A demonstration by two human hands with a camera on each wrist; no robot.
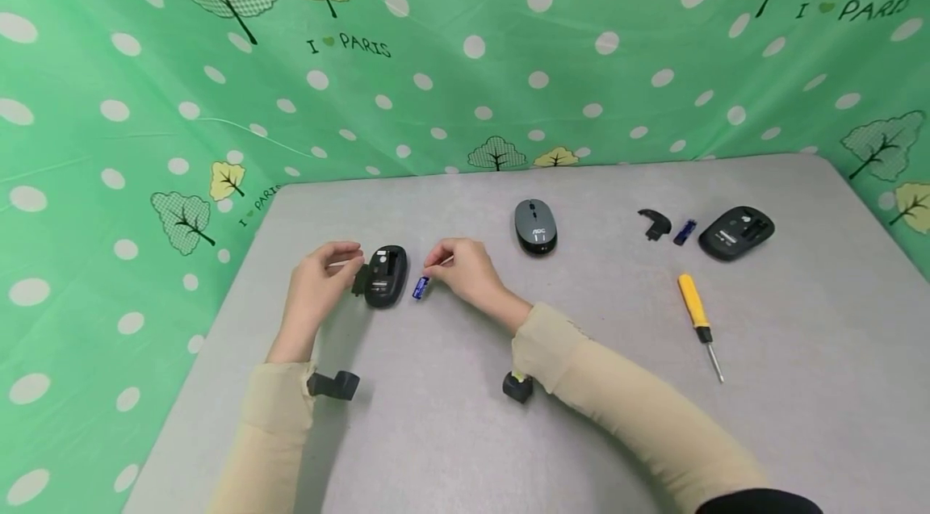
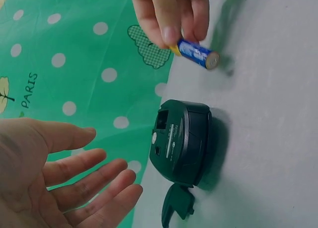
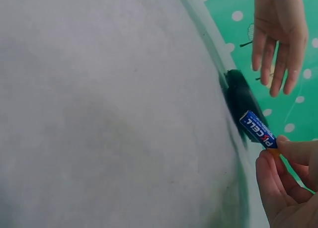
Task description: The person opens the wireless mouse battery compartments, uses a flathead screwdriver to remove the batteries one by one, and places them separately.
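Observation:
My right hand (image 1: 465, 270) pinches a blue battery (image 1: 421, 288) by its yellow end between thumb and fingertips. In the right wrist view the battery (image 3: 258, 129) shows white lettering on its side. Just left of it lies a black computer mouse (image 1: 386, 277), underside up, its battery slot uncovered. The mouse (image 2: 181, 143) has its detached cover (image 2: 178, 203) beside it on the table in the left wrist view. My left hand (image 1: 320, 288) hovers by the cover and the mouse, fingers relaxed and holding nothing; its palm and spread fingers (image 2: 94, 183) show in the left wrist view.
A grey mouse (image 1: 535, 227) stands upright at the back middle of the grey table (image 1: 436, 433). On the right lie a second upturned black mouse (image 1: 737, 233), a battery (image 1: 684, 231), a black cover (image 1: 656, 224) and a yellow-handled screwdriver (image 1: 701, 324). A green patterned cloth (image 1: 436, 14) hangs behind.

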